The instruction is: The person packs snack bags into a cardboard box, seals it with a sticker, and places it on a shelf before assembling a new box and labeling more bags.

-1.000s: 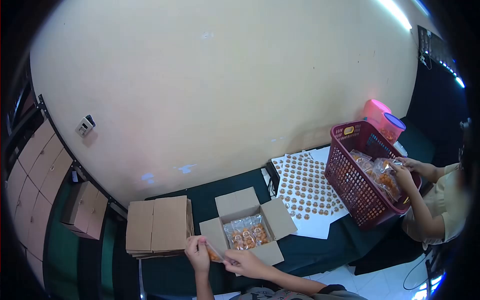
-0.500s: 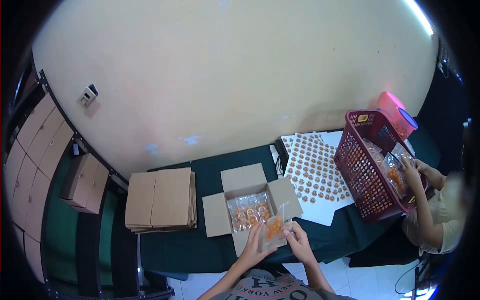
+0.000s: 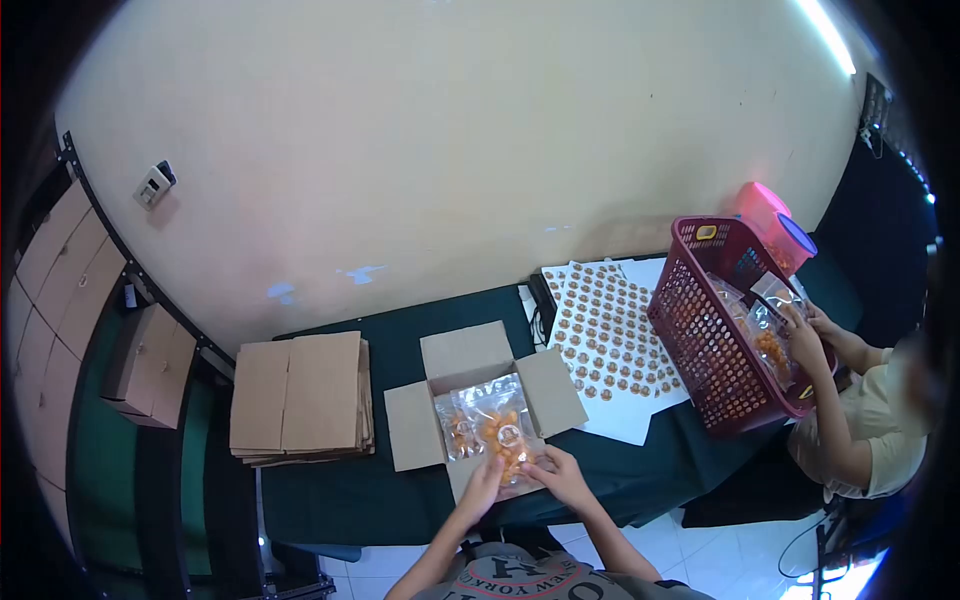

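A clear bag of orange snacks (image 3: 503, 420) with a round label lies between my hands, over the near part of an open cardboard box (image 3: 415, 428). My left hand (image 3: 482, 487) holds the bag's lower left edge. On its lower right side, my right hand (image 3: 562, 478) has its fingers closed on the same bag. Other snack bags (image 3: 459, 437) are inside the box, partly hidden by the held one.
Flattened cartons (image 3: 300, 395) are stacked at left. Sticker sheets (image 3: 610, 340) lie right of the box. Beyond stands a maroon basket (image 3: 700, 350) of bags, where a co-worker's hands (image 3: 808, 335) hold a bag. Pink containers (image 3: 775, 225) stand behind; boxes (image 3: 150, 365) fill the left shelf.
The held bag has turned from tilted to nearly flat, its label now facing up, over the box. Both hands moved with it. The whole view has shifted slightly.
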The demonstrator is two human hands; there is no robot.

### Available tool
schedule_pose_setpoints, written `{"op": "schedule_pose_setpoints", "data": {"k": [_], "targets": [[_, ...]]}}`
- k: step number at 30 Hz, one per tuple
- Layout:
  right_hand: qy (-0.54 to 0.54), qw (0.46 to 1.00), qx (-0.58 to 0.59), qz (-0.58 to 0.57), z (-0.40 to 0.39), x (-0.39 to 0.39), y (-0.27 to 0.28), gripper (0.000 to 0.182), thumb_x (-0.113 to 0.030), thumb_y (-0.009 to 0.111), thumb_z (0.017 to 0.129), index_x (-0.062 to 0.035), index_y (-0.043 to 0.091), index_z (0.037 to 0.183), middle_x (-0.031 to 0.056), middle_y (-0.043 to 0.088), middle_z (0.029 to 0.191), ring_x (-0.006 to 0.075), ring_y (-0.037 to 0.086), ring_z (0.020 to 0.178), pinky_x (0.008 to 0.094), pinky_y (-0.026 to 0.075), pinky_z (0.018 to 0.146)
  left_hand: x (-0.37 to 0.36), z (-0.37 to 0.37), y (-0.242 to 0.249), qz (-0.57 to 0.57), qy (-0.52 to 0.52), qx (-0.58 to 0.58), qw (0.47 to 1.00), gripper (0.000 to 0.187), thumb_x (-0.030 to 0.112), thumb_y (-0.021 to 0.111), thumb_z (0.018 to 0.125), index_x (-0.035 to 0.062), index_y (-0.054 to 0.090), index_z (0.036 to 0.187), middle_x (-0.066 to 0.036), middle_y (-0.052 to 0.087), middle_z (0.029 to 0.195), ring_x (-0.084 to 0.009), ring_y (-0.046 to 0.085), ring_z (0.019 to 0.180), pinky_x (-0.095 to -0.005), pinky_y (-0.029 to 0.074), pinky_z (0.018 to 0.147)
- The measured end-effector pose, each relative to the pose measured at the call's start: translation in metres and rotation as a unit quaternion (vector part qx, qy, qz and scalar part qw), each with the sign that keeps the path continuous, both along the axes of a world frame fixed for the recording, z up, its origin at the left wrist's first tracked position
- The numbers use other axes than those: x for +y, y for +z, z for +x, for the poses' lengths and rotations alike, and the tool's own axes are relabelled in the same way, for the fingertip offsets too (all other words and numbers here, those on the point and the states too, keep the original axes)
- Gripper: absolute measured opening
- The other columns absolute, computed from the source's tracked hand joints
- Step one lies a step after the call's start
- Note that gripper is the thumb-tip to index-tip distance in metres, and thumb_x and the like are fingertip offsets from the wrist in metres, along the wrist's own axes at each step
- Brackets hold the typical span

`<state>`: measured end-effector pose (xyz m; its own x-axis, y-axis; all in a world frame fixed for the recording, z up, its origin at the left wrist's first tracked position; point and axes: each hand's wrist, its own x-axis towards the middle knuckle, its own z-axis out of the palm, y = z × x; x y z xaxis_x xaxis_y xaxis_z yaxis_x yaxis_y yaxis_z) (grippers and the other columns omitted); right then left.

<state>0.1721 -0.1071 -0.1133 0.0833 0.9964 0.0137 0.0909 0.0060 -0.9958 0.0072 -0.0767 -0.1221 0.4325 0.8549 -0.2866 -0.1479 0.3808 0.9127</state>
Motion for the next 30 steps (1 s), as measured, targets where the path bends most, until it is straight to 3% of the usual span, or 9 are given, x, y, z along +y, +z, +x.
{"op": "schedule_pose_setpoints", "data": {"k": [3, 5, 7, 9, 10, 15, 17, 22, 30], "targets": [[0.011, 0.998, 0.048, -0.049, -0.005, 0.022, -0.027, 0.026, -0.017, 0.068, 0.079, 0.0025, 0.058, 0.093, 0.0061, 0.062, 0.076, 0.009, 0.058, 0.068, 0.0241, 0.047, 0.06, 0.022, -0.005, -0.034, 0.094, 0.01, 0.097, 0.991, 0.055, 0.044, 0.039, 0.093, -0.0017, 0.044, 0.123, -0.017, 0.052, 0.117, -0.0265, 0.058, 0.1, -0.0345, 0.051, 0.074], [-0.035, 0.999, 0.014, -0.039, -0.007, 0.046, -0.055, 0.025, -0.016, 0.068, 0.078, 0.0026, 0.057, 0.091, 0.008, 0.062, 0.075, 0.0118, 0.06, 0.066, 0.0261, 0.048, 0.059, 0.04, -0.01, -0.041, 0.305, 0.047, 0.354, 0.883, 0.054, 0.039, 0.042, 0.092, -0.0015, 0.039, 0.128, -0.024, 0.046, 0.124, -0.0342, 0.051, 0.11, -0.0388, 0.044, 0.087], [-0.081, 0.996, -0.019, -0.022, -0.007, 0.071, -0.077, 0.024, -0.016, 0.068, 0.078, 0.0027, 0.056, 0.088, 0.0099, 0.062, 0.075, 0.0146, 0.061, 0.063, 0.0281, 0.048, 0.057, 0.054, -0.01, -0.051, 0.284, 0.071, 0.356, 0.887, 0.053, 0.036, 0.043, 0.091, -0.0006, 0.037, 0.129, -0.024, 0.043, 0.126, -0.0351, 0.046, 0.115, -0.0411, 0.039, 0.092], [-0.105, 0.982, -0.134, -0.077, -0.006, 0.09, -0.089, 0.025, -0.015, 0.066, 0.077, 0.0029, 0.053, 0.088, 0.0152, 0.063, 0.078, 0.0222, 0.064, 0.071, 0.0343, 0.049, 0.06, 0.066, -0.011, -0.069, 0.264, 0.092, 0.357, 0.891, 0.053, 0.033, 0.044, 0.09, 0.0003, 0.035, 0.131, -0.025, 0.04, 0.129, -0.036, 0.042, 0.119, -0.0434, 0.034, 0.097], [-0.095, 0.917, -0.381, -0.061, -0.012, 0.086, -0.071, 0.028, -0.014, 0.064, 0.076, 0.0017, 0.05, 0.095, 0.0182, 0.06, 0.091, 0.0299, 0.063, 0.081, 0.0389, 0.051, 0.065, 0.068, -0.01, -0.085, 0.31, 0.04, 0.416, 0.854, 0.053, 0.032, 0.043, 0.09, 0.0018, 0.034, 0.132, -0.022, 0.04, 0.131, -0.0336, 0.039, 0.122, -0.0454, 0.032, 0.099], [-0.072, 0.854, -0.493, -0.152, -0.029, 0.093, -0.087, 0.052, -0.018, 0.059, 0.079, -0.0033, 0.036, 0.124, 0.0198, 0.046, 0.114, 0.0358, 0.055, 0.098, 0.0467, 0.049, 0.073, 0.059, -0.005, -0.11, 0.39, -0.084, 0.56, 0.726, 0.045, 0.036, 0.037, 0.09, 0.0098, 0.046, 0.126, -0.008, 0.04, 0.136, -0.0279, 0.033, 0.128, -0.0509, 0.029, 0.098], [-0.061, 0.78, -0.609, -0.128, -0.04, 0.089, -0.082, 0.063, -0.02, 0.059, 0.078, -0.0052, 0.03, 0.132, 0.0198, 0.042, 0.121, 0.032, 0.049, 0.109, 0.0492, 0.048, 0.074, 0.058, -0.007, -0.114, 0.373, -0.084, 0.547, 0.745, 0.044, 0.036, 0.035, 0.091, 0.0109, 0.049, 0.124, -0.008, 0.04, 0.136, -0.0273, 0.033, 0.128, -0.0505, 0.03, 0.098], [0.046, 0.846, -0.531, 0.022, -0.041, 0.094, -0.108, 0.054, -0.035, 0.049, 0.085, -0.0121, 0.036, 0.133, 0.0167, 0.028, 0.139, 0.0348, 0.031, 0.126, 0.0577, 0.033, 0.093, 0.059, -0.01, -0.114, 0.349, -0.094, 0.539, 0.76, 0.044, 0.034, 0.033, 0.091, 0.0105, 0.05, 0.124, -0.007, 0.041, 0.135, -0.0265, 0.038, 0.125, -0.0497, 0.033, 0.095], [0.053, 0.868, -0.49, 0.05, -0.03, 0.096, -0.118, 0.038, -0.029, 0.047, 0.084, -0.0033, 0.054, 0.111, 0.0181, 0.043, 0.122, 0.0356, 0.046, 0.108, 0.0422, 0.043, 0.087, 0.056, -0.004, -0.114, 0.395, -0.016, 0.523, 0.755, 0.043, 0.03, 0.036, 0.09, 0.0088, 0.048, 0.125, -0.008, 0.047, 0.131, -0.0271, 0.041, 0.123, -0.0463, 0.034, 0.096]]}}
